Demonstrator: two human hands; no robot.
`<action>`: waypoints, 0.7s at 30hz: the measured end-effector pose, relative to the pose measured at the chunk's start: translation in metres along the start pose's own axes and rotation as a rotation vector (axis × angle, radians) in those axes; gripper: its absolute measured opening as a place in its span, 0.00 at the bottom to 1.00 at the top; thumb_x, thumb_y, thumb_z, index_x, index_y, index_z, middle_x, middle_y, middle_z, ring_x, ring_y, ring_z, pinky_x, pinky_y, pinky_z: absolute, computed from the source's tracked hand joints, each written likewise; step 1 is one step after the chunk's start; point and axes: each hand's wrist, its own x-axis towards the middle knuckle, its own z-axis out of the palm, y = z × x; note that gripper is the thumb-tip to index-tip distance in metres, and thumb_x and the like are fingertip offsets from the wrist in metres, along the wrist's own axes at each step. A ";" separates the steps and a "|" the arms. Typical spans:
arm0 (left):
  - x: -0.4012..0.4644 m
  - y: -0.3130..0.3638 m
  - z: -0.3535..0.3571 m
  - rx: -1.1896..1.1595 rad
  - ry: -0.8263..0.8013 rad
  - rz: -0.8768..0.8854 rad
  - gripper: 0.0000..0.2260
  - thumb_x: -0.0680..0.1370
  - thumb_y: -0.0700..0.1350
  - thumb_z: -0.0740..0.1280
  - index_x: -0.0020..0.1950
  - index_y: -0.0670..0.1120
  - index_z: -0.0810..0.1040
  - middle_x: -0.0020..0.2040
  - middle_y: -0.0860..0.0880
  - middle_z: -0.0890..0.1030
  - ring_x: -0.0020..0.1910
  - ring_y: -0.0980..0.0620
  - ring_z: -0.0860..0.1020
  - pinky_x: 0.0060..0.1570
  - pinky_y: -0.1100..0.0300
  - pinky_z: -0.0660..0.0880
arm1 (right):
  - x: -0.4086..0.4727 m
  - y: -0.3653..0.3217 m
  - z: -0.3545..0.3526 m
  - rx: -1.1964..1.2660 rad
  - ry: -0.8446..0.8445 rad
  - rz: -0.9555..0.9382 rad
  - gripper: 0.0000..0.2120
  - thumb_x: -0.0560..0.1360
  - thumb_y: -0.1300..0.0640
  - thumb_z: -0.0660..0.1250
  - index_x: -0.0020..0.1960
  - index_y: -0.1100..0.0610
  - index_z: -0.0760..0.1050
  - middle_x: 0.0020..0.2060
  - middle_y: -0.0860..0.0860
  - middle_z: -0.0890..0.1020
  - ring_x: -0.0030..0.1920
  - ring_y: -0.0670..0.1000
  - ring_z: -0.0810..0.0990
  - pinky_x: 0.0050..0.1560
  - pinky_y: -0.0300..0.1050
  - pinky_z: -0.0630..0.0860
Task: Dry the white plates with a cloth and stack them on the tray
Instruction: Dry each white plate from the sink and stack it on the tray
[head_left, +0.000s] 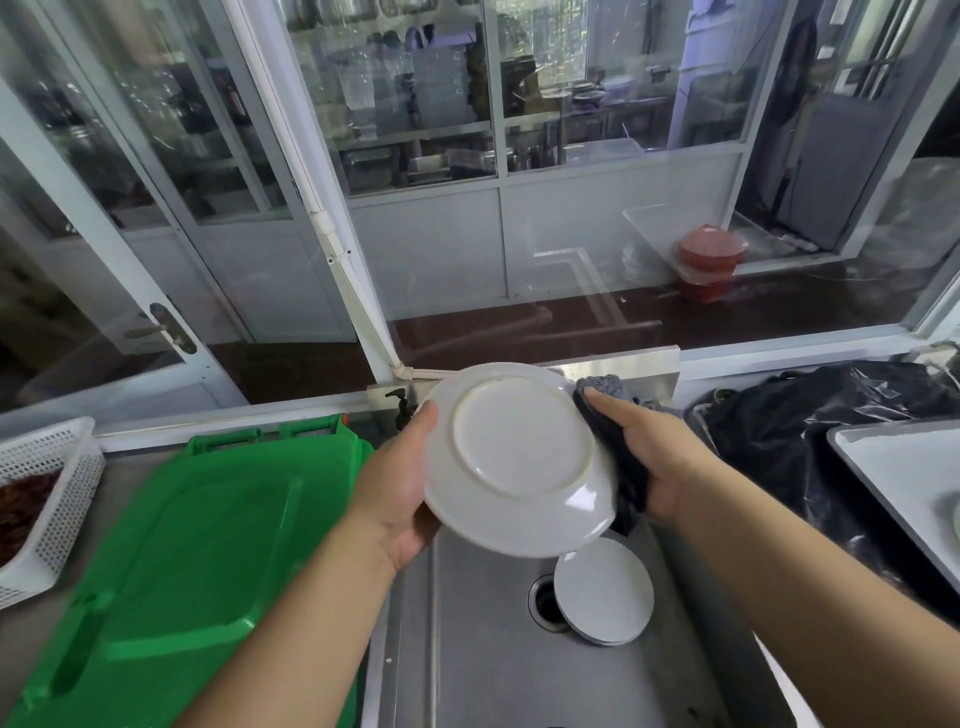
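Plate (519, 457), white and turned so its underside faces the camera, is held up over the steel sink (493, 649). The left hand (400, 488) grips its left rim, thumb on the back and fingers curled behind. The right hand (644, 457) clutches a dark grey cloth (613, 447) and presses it against the right rim, thumb pointing up along the fabric.

More white plates (602, 590) lie upside down in the sink beside the drain (543, 603), directly below the one being dried. The tray (893, 478) sits at the far right, near the black plastic bag (831, 410), with what looks like the edge of a plate on it at the picture's border. A green lid (182, 545) and a white basket (47, 493) are on the table to the left.

The main risk, as I judge it, is a slip: the plate is probably wet, held only by one rim, and a firm wipe from the right could push it out of the left hand's grip. It would then drop onto the plates below and could chip or break them. Carrying it across to the tray also means passing over the bag, where a loose cloth corner might snag.
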 end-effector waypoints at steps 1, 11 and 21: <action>-0.001 -0.002 0.002 -0.019 0.018 0.022 0.17 0.84 0.57 0.64 0.63 0.48 0.85 0.56 0.43 0.88 0.53 0.42 0.87 0.54 0.47 0.83 | 0.002 0.003 0.003 0.026 0.054 -0.023 0.12 0.74 0.48 0.80 0.49 0.57 0.90 0.48 0.56 0.90 0.44 0.59 0.90 0.42 0.55 0.86; -0.016 -0.043 0.041 -0.300 0.116 0.165 0.09 0.86 0.52 0.64 0.62 0.54 0.81 0.56 0.51 0.88 0.53 0.53 0.87 0.44 0.58 0.84 | 0.001 0.049 0.030 0.249 0.164 0.006 0.23 0.76 0.41 0.77 0.62 0.57 0.81 0.46 0.54 0.90 0.43 0.60 0.90 0.44 0.63 0.86; -0.005 -0.003 0.002 -0.137 -0.002 0.030 0.18 0.84 0.57 0.63 0.66 0.49 0.84 0.61 0.43 0.87 0.59 0.42 0.85 0.62 0.44 0.80 | 0.002 0.011 -0.002 -0.033 -0.046 -0.100 0.15 0.76 0.46 0.78 0.50 0.58 0.89 0.50 0.59 0.89 0.46 0.60 0.90 0.40 0.50 0.85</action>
